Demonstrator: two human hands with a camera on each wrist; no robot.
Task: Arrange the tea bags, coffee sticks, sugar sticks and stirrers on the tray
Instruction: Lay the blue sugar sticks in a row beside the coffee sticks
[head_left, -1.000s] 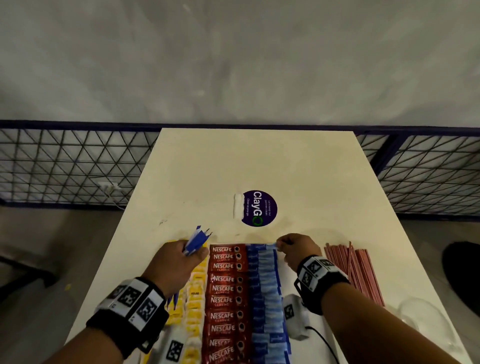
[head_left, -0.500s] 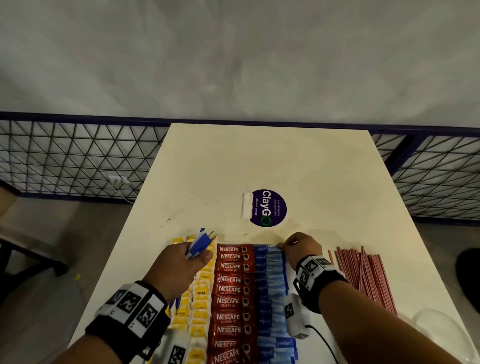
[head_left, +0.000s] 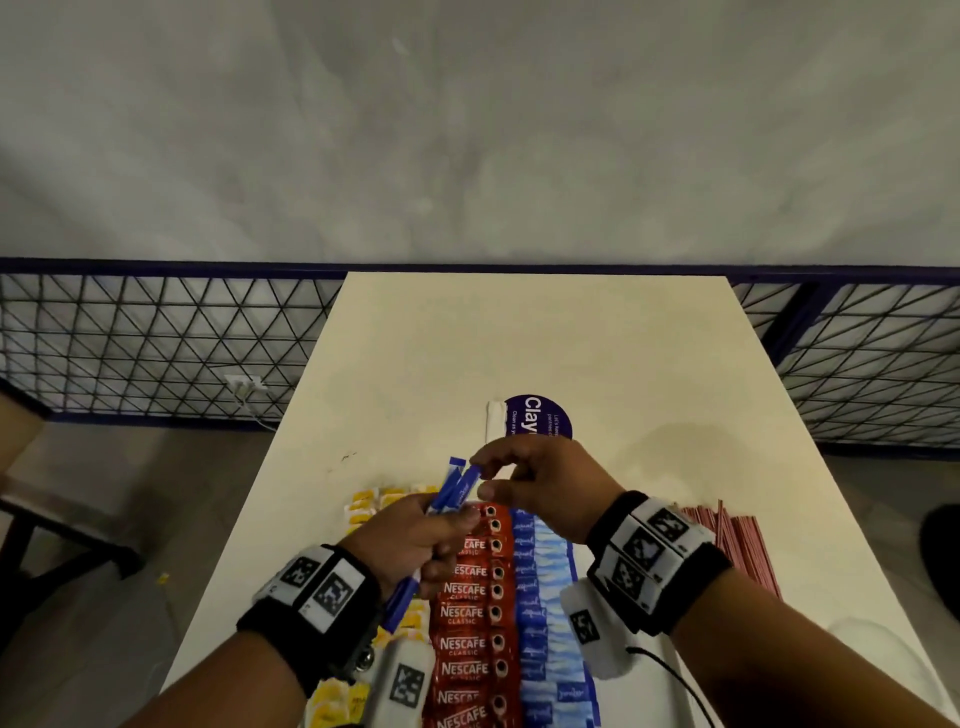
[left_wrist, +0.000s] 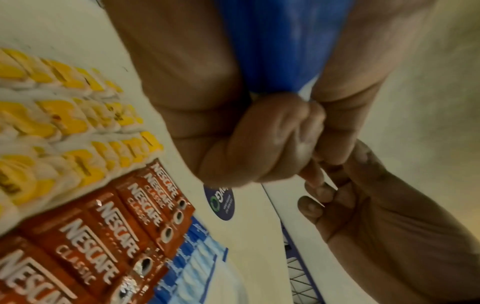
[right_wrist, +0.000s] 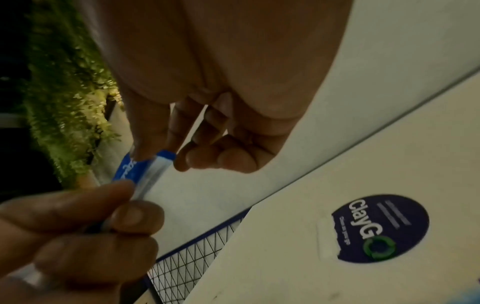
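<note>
My left hand grips a bundle of blue sugar sticks, raised above the rows; the left wrist view shows the fingers curled round the blue sugar sticks. My right hand pinches the top end of one stick between thumb and forefinger, and the right wrist view shows the thumb on that blue sugar stick. Below lie rows of yellow tea bags, red Nescafe coffee sticks and blue sugar sticks. Red stirrers lie to the right. I see no tray edge.
The cream table carries a round purple ClayGo sticker just beyond my hands. A clear glass thing shows faintly at the near right. A black mesh fence runs behind the table on both sides.
My right hand has left the far end of the blue sugar row and moved up and left to the bundle. My left hand has lifted the bundle a little.
</note>
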